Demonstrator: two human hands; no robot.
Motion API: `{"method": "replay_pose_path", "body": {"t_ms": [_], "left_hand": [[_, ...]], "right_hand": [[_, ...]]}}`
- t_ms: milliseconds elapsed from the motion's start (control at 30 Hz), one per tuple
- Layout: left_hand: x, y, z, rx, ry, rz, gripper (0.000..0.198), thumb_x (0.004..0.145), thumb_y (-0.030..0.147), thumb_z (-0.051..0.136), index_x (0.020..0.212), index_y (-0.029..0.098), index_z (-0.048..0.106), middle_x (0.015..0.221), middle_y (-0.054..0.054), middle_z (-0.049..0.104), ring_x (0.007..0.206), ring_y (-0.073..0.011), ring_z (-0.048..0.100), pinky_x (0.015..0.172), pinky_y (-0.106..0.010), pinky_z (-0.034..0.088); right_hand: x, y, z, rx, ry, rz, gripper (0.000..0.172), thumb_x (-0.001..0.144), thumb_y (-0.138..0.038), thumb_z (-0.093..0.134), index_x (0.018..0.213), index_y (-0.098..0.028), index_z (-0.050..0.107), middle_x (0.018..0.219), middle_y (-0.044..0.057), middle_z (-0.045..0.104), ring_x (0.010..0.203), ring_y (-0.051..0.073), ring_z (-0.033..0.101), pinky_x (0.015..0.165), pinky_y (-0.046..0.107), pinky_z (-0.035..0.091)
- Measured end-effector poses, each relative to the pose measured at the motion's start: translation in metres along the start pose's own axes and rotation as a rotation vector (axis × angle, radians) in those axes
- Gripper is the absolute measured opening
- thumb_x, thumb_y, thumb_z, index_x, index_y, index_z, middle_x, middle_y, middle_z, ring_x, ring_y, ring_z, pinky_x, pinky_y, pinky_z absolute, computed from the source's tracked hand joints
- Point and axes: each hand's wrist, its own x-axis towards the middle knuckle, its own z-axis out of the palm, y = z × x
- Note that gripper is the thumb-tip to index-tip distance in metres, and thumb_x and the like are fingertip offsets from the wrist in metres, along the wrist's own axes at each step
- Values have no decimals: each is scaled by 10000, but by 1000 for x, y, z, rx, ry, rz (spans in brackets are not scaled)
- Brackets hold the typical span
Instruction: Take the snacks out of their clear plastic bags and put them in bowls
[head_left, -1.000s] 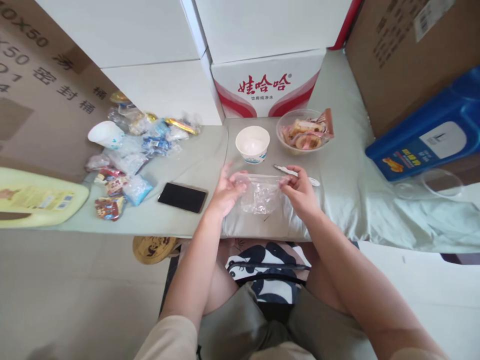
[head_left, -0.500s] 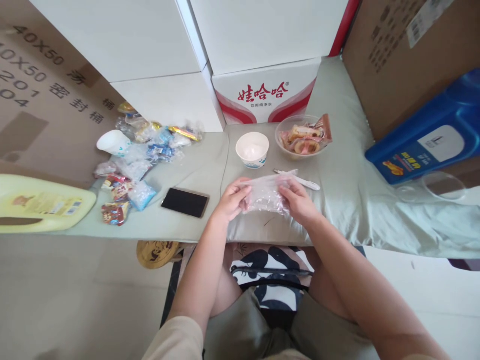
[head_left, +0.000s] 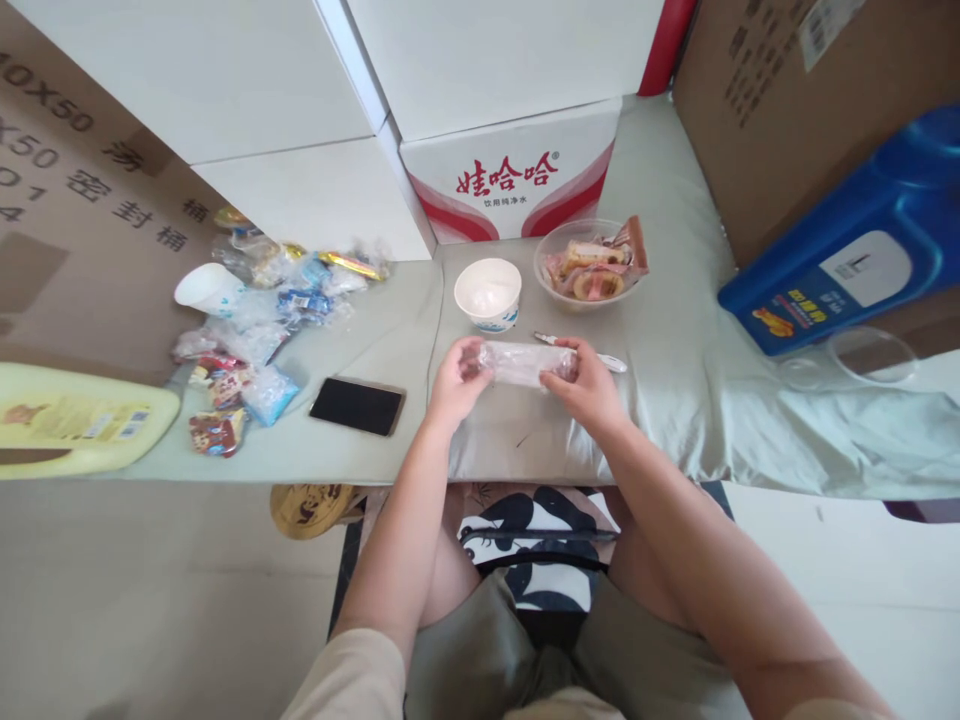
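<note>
A clear plastic wrapper (head_left: pixel 519 364) is stretched sideways between my two hands, above the cloth-covered surface. My left hand (head_left: pixel 459 378) pinches its left end, and my right hand (head_left: pixel 587 385) grips the right end. Whether anything lies inside the wrapper I cannot tell. Just beyond stands a white paper cup (head_left: pixel 487 292), upright. To its right, a clear plastic bowl (head_left: pixel 551 285) holds several wrapped snacks (head_left: pixel 596 270). A slim white tool (head_left: pixel 613 364), partly hidden behind my right hand, lies on the cloth; its kind is unclear.
A black phone (head_left: pixel 358 405) lies left of my hands. Farther left are crumpled wrappers (head_left: pixel 255 340), a tipped paper cup (head_left: pixel 210 290) and a yellow jug (head_left: pixel 90 420). A blue bottle (head_left: pixel 840 250) and a clear plastic cup (head_left: pixel 874 360) lie right. White boxes (head_left: pixel 517 185) stand behind.
The wrapper, loose and hanging half a second ago, is now drawn into a narrower band between my hands. Both hands have lifted slightly away from me. The whole view has shifted a little.
</note>
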Motion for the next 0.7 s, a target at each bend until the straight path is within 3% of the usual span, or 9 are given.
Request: {"method": "replay_pose_path", "body": {"t_ms": [100,167,233,300,367,467,533,600,700], "left_hand": [[-4,0,12,119,183,113,298,732,256,757,988,222,610,1044,-45,645,937,-160,624,864,-293,493],[-11,2,23,123,45,125,323,748,335,773,1008,220,618,1070,-68,668,1028,-193,635,932,-323,488],[-17,5,34,8,-157,79,482,697,434,825,1079,227,616,1155,-89,681,1110,-223,639,964,-343,490],[-21,6,43,-145,-245,16,603,634,524,857,1098,229,609,1166,-93,694,1100,-228,654,945,-344,504],[-22,8,48,-223,-187,-21,588,614,570,857,1021,223,614,1046,-67,718,992,-204,674,883,-323,516],[-20,11,49,-196,2,-38,493,655,596,816,884,224,587,816,-2,676,782,-148,642,762,-283,502],[-19,11,48,-170,34,-51,491,656,609,800,863,233,561,770,15,645,716,-135,609,718,-280,486],[-19,10,46,-123,4,-66,518,617,604,815,878,244,549,793,8,647,717,-146,602,705,-296,482],[-19,9,38,12,69,-66,493,619,580,795,872,255,525,782,0,617,727,-176,591,704,-332,475]], "right_hand": [[-1,-1,-3,-27,103,-88,155,747,-368,611,808,-228,585,753,22,614,723,203,558,722,350,447],[-3,-3,-2,-3,79,-196,129,753,-356,605,791,-233,594,829,47,666,812,226,595,796,372,463],[-7,-6,0,111,-63,-245,168,769,-365,616,866,-230,635,897,52,702,859,229,624,829,373,478],[-8,-8,3,275,-219,-222,225,806,-397,603,940,-226,661,947,50,721,903,223,650,861,370,491],[-8,-9,5,391,-266,-188,253,841,-429,567,948,-223,669,997,57,727,964,225,659,904,378,491],[-5,-9,7,333,-118,-149,283,798,-423,622,994,-220,654,1106,85,705,1031,245,641,893,385,496],[-3,-10,9,300,-67,-144,433,733,-401,695,1120,-222,614,1219,102,668,1070,250,628,883,378,504],[-1,-11,10,316,-145,-171,495,723,-385,702,1174,-220,583,1208,94,672,1034,233,640,877,366,507],[3,-12,13,292,-216,-178,340,758,-345,633,1072,-216,605,1039,58,705,917,203,652,790,330,500]]}}
